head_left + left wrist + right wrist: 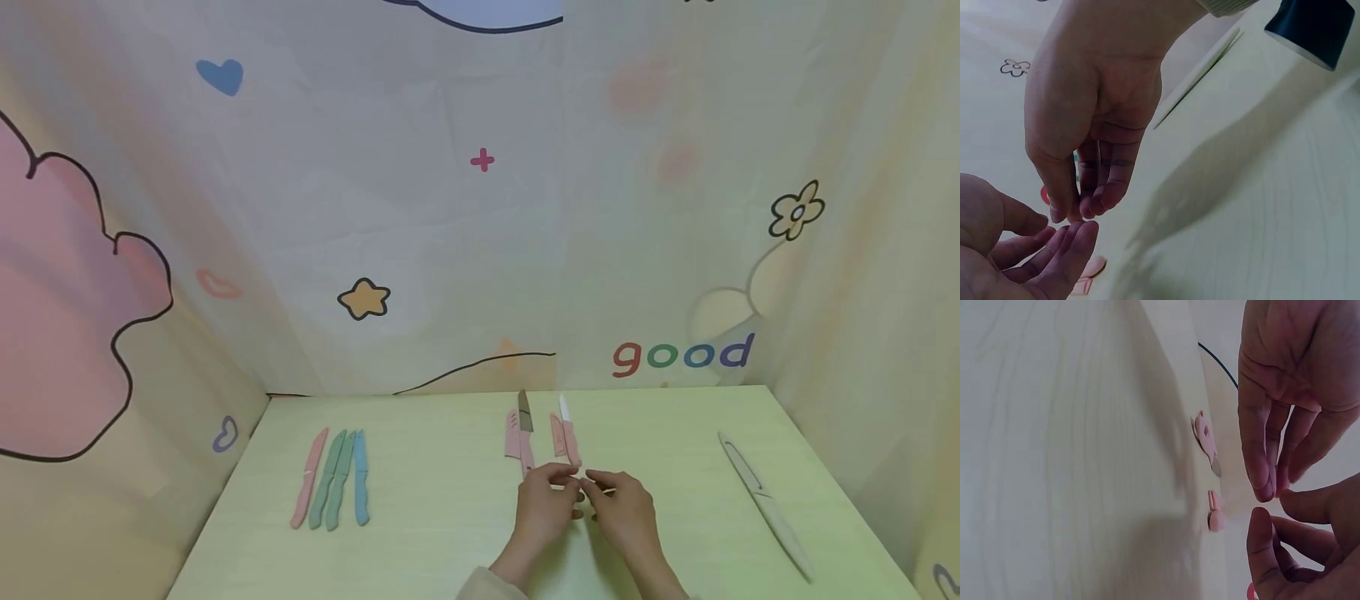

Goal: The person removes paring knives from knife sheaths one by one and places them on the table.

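Head view: poising left hand (546,502) and right hand (622,510) just nearside of the white-bladed knife (572,443), lying near the worktop (438,475) far edge; leaving open room both sides. Left wrist view: curving empty fingers (1116,178) narrowly. Right wrist view: almost meeting, fingertip to fingertip.

The tbl (442,492) is in front of me, backdrop (420,208) behind its far edge. My L hand (546,504) & R hand (624,512) are over it, abt midway across, close together. Just beyond 'em: ctr-L knife (526,438) w/ ctr-L sheath (512,437) just L of it; then, R of that, ctr-R knife (570,440) w/ ctr-R sheath (557,435) just L of it. 4 knives (341,481) lie in a row on the tbl's L side, well apart from my hands. Lone knife (767,504) lies slanted on the R side, well R of my R hand.
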Tool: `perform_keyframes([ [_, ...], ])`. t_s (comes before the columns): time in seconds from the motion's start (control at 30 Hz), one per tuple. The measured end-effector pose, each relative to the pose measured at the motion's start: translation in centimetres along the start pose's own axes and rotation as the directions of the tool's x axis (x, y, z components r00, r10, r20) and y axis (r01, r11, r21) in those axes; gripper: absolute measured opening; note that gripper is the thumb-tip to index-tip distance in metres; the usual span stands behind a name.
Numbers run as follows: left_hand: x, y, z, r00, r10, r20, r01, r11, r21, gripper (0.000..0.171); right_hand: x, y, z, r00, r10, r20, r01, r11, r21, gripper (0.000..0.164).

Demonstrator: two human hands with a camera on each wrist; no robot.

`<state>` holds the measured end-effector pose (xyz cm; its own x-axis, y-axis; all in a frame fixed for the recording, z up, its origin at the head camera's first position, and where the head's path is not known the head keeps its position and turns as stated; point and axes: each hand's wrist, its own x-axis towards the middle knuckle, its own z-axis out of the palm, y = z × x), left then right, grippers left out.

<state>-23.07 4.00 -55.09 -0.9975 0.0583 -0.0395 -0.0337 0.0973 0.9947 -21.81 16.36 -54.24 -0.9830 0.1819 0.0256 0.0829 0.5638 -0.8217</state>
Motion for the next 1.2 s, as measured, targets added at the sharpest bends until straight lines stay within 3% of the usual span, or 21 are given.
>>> perform_keyframes([
  [0.3,-0.6,0.4,2.8,0.998,-0.018,0.064,0.02,1.0,-0.024,0.017,-0.7,1.6,-2.8,0.999,0.04,0.009,-0.04,0.999,-0.02,0.03],
  [0.53,-1.1,0.5,6.0,0.995,-0.046,0.09,0.05,0.998,-0.033,0.017,-1.2,3.7,-5.7,0.994,0.105,0.0,-0.105,0.992,-0.071,0.038],
  [0.73,-1.7,0.6,8.6,0.984,-0.089,0.151,0.096,0.994,-0.045,0.019,-1.5,5.1,-8.1,0.988,0.152,0.004,-0.151,0.982,-0.114,0.045],
  [0.9,-2.3,0.7,10.5,0.971,-0.145,0.188,0.165,0.982,-0.096,0.02,-1.8,5.9,-9.3,0.983,0.181,0.021,-0.177,0.976,-0.13,0.047],
  [1.2,-2.5,0.9,13.1,0.954,-0.231,0.19,0.269,0.941,-0.206,0.019,-1.8,7.1,-10.7,0.978,0.209,-0.018,-0.209,0.967,-0.142,0.05],
])
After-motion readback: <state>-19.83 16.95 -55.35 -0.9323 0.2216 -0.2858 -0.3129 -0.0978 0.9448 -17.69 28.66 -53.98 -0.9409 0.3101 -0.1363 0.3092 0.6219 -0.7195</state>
